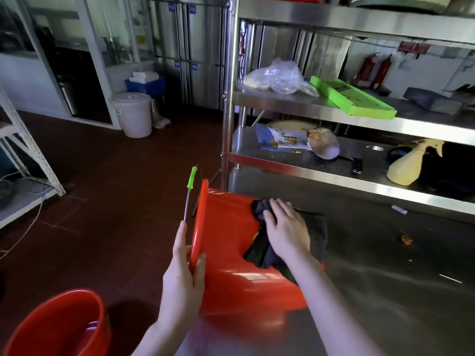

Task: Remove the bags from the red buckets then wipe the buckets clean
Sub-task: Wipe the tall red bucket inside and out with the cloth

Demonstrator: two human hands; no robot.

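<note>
Red bucket [231,253] lies on its side on the steel table [385,291], mouth turned to your left, rim at the table's left edge. Its wire handle [190,192], with a green grip, stands up beside the rim.

Left hand [183,268]: forearm comes in from the bottom of the view and angles up toward the rim. You hold the near part of the rim. The thumb lies on the outer wall and the fingers [181,237] are curled over the lip on the mouth side, so the rim is pinched between them. The index finger reaches up along the rim to the foot of the handle.

Right hand [286,232]: forearm crosses in from the lower right, over the bucket's base end. The palm is down, flat on a dark cloth [312,237] spread over the upturned side wall. The fingers are straight and slightly fanned, pointing up and left. They press the cloth onto the plastic and are not wrapped round it. Cloth bunches ahead of the fingertips and hangs off below the wrist.

Second red bucket [59,327] stands upright on the floor at the lower left, well apart from the first.

Steel shelf rack [308,109] behind the table carries a crumpled clear plastic bag [276,77], a green tray [352,98] just beside it, and a yellow spray bottle [411,163] one shelf lower.
</note>
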